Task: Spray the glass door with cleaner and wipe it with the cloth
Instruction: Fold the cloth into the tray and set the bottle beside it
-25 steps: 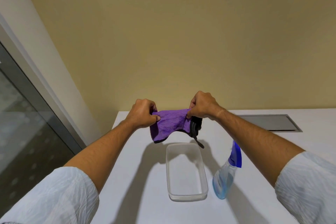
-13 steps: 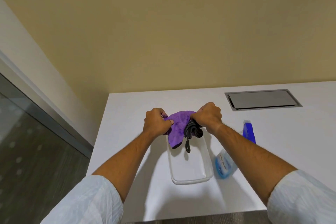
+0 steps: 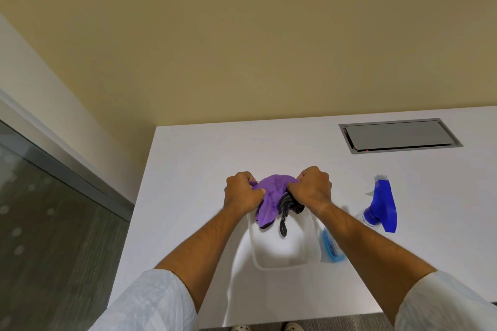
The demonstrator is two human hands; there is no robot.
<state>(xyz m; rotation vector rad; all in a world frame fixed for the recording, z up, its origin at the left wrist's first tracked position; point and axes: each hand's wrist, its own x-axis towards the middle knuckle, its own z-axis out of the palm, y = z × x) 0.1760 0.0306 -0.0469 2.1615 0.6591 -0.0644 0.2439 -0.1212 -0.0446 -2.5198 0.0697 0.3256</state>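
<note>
2 hands [image 3: 243, 193] [image 3: 312, 188] grip cloth [image 3: 270, 197] over container [image 3: 285, 258].

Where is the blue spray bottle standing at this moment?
In the head view, the blue spray bottle stands on the white table, just right of the right hand and forearm, beside the clear plastic tub, and nearer than the grey hatch.

Both hands [image 3: 279, 191] have bunched the cloth [image 3: 270, 196] lower, over the tub [image 3: 285, 252]
</note>
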